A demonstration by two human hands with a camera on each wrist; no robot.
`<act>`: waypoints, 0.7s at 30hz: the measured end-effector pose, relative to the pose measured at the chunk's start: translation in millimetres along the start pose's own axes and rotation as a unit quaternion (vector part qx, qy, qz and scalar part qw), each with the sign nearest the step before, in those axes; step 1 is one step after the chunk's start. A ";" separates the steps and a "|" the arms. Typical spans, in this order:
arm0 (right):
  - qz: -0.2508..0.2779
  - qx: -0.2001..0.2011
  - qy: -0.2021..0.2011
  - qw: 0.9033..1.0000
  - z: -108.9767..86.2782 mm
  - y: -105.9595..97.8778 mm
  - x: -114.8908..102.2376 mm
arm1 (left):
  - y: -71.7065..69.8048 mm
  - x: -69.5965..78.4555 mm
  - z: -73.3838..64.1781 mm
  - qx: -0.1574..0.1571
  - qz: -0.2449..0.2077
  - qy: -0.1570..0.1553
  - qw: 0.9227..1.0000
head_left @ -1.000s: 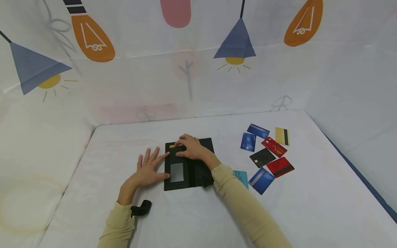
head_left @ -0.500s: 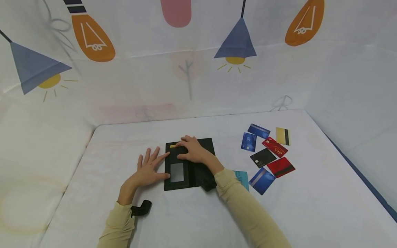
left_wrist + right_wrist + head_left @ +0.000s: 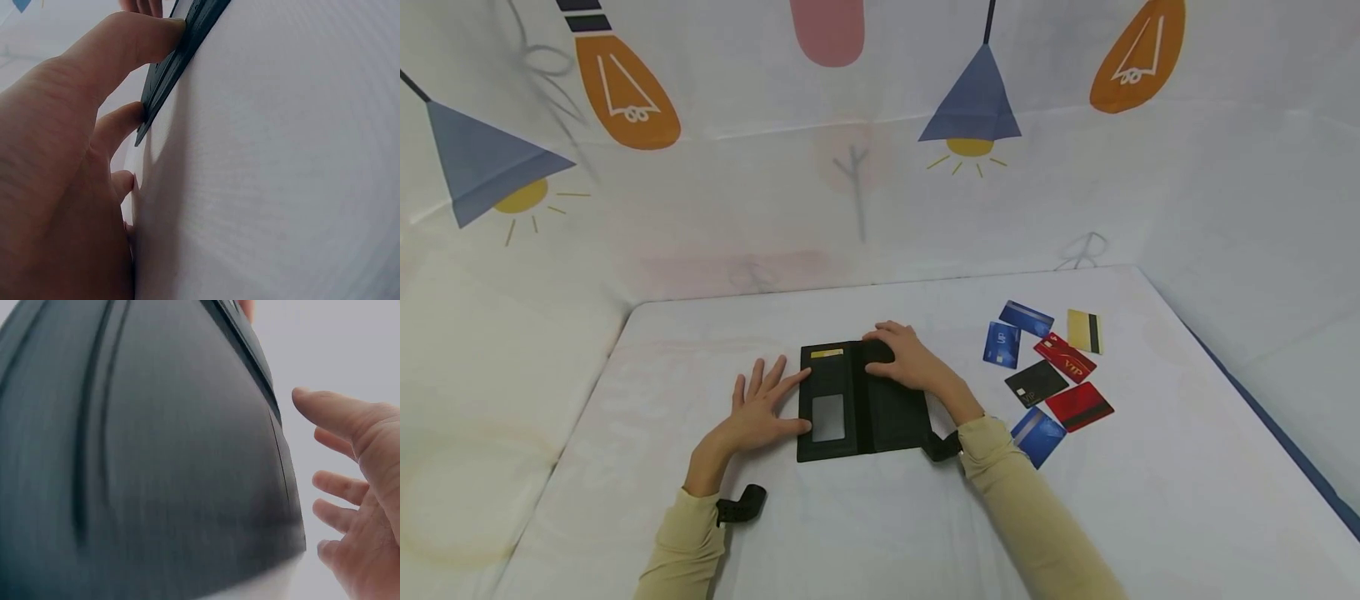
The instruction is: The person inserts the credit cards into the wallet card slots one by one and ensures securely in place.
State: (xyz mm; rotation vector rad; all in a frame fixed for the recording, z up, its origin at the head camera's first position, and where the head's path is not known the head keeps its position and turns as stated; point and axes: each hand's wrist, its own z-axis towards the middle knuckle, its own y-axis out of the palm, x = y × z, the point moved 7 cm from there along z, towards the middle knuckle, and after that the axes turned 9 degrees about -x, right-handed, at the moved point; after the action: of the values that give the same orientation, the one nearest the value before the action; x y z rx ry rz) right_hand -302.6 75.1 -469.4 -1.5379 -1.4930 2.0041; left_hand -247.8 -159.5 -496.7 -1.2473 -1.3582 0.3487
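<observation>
A black wallet (image 3: pixel 831 375) lies spread flat on the white table, with a clear window (image 3: pixel 828 417) in its left half. The edge of a yellow card (image 3: pixel 827 354) shows in the slot at the top left. My left hand (image 3: pixel 762 412) rests beside it, thumb and index finger touching its left edge; the left wrist view shows both tips against the black edge (image 3: pixel 187 47). Over the upper part of the right half is my right hand (image 3: pixel 910 358), holding nothing. In the right wrist view its loose fingers (image 3: pixel 340 487) stand apart from the wallet (image 3: pixel 187 437).
Several bank cards lie to the right: blue cards (image 3: pixel 1026 318), a gold one (image 3: pixel 1083 332), red ones (image 3: pixel 1079 407) and a black one (image 3: pixel 1036 383). My right sleeve (image 3: pixel 1030 500) partly covers the nearest blue card (image 3: pixel 1039 437). A patterned white sheet hangs behind the table.
My right hand has moved right, from the wallet's left half to its right half, uncovering the yellow card's edge. The sleeve now hides a teal card. My left hand stays put.
</observation>
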 end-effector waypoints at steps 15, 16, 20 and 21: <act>0.009 0.079 0.073 0.994 -55.8 -49.3 65.1 | -1.2 1.5 -2.5 0.004 -0.008 0.008 1.000; 0.008 0.084 0.079 0.993 -60.7 -52.5 70.3 | -1.3 1.7 -2.6 0.004 -0.009 0.008 1.000; 0.007 0.101 0.106 0.989 -82.1 -64.1 92.2 | -1.7 2.7 -2.2 0.004 -0.009 0.012 1.000; 0.008 0.103 0.114 0.988 -87.3 -66.2 97.8 | -1.6 2.8 -1.9 0.003 -0.007 0.012 1.000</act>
State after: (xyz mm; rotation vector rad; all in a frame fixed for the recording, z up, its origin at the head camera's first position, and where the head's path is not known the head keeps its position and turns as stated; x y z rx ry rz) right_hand -299.8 222.0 -471.0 -1.6295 -1.1524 1.8508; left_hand -246.2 -158.7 -493.4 -1.2327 -1.3441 0.3278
